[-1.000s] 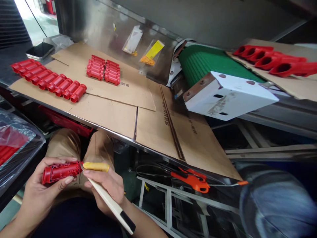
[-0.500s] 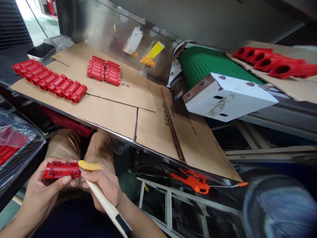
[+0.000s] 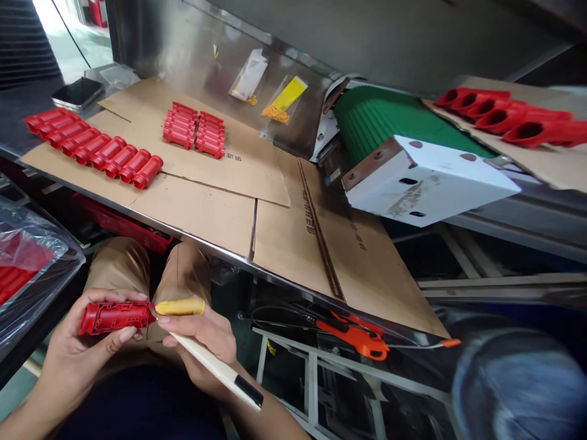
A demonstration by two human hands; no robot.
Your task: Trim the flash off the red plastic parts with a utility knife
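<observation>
My left hand [image 3: 87, 342] is closed around a red plastic housing [image 3: 120, 315], its open inner side with ribs facing up. In my right hand [image 3: 206, 342] is a knife with a slim off-white handle [image 3: 215, 360] and a black end. Its short blade points left and meets the right end of the housing, though the exact contact is too small to make out. A yellow finger cot [image 3: 180, 307] covers my right index finger. Both hands are above my lap, in front of the table edge.
Cardboard [image 3: 206, 208] covers the table, bearing a row of red housings [image 3: 96, 146] and two stacks of red parts [image 3: 195, 128]. A green conveyor belt [image 3: 394, 122] stands to the right. An orange-handled tool [image 3: 353, 336] hangs below the edge. A plastic-lined bin [image 3: 68, 256] is at left.
My right hand has shifted slightly right with the knife, whose handle now lies flatter. The housing has turned a little in my left hand.
</observation>
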